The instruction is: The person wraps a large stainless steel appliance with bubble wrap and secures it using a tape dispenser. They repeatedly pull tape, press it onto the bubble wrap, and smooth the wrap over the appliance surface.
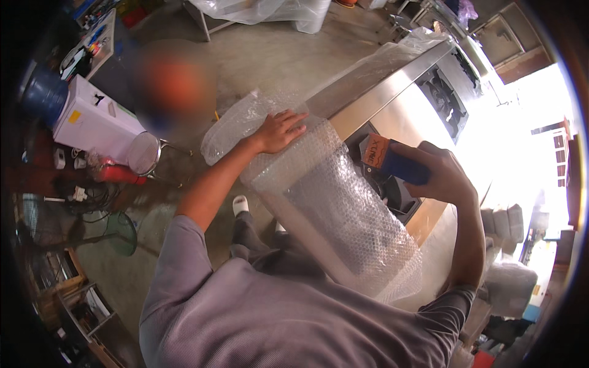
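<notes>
A clear sheet of bubble wrap drapes over the near part of a long metal unit, which has dark recessed fittings in its top. At the sheet's far left end, my left hand lies palm down on the plastic with its fingers stretched out. Above the unit's right side, my right hand grips a blue block-like tool with an orange label on its end; its exact kind is unclear. One dark fitting shows partly behind that tool. Glare washes out the unit's right side.
Back left, a blurred person is near a white water dispenser and a round stool. A green-rimmed fan is at the left. Wrapped bundles are stacked on the right. Plastic film covers a far table.
</notes>
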Motion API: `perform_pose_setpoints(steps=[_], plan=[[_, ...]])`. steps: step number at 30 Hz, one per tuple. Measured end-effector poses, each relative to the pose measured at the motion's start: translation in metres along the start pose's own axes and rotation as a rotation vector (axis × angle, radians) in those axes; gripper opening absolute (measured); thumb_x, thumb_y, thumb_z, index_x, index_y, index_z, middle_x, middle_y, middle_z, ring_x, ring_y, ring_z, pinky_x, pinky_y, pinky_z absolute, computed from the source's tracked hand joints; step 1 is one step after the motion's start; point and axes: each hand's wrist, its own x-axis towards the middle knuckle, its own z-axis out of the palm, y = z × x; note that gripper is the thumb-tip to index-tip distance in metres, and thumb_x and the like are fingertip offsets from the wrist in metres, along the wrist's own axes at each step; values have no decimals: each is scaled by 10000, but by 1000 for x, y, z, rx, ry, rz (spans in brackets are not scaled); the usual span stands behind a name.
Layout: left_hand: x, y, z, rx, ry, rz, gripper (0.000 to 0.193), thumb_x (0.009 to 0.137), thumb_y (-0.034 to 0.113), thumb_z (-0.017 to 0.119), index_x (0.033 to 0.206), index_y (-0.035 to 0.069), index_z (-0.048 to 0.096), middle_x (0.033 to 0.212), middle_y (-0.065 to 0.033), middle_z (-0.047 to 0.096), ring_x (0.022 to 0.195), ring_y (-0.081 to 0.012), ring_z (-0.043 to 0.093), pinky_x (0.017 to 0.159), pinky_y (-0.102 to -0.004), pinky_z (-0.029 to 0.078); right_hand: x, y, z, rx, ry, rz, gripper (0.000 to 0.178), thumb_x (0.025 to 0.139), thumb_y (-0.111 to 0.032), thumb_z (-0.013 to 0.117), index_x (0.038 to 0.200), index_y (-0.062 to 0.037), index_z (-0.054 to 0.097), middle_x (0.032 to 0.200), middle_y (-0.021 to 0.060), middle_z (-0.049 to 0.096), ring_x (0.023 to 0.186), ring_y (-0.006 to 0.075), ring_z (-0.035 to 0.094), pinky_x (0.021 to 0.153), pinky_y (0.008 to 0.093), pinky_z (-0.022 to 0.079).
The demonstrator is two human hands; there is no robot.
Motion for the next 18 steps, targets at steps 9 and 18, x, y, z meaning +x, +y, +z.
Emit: perform_pose_setpoints(steps=[9, 18], plan=[[13, -25, 27, -70, 256, 81, 520, 1091, 532, 466, 967, 113, 748, 944, -78, 692, 1031, -259, 607, 1015, -477, 296, 127, -82, -2, -33, -388, -308, 799, 669, -217, 831, 1445, -288, 655, 981, 107, 685, 866, 265, 723, 802, 404, 585], [13, -30, 19, -21, 383, 148, 521, 1071, 541, 515, 891, 100, 727, 924, -64, 683, 1019, -253, 593, 1000, -487, 312, 232, -145, 40, -330, -946, -628, 769, 738, -264, 779, 1480, -333, 589, 1009, 124, 661, 927, 312, 705, 788, 446, 554]])
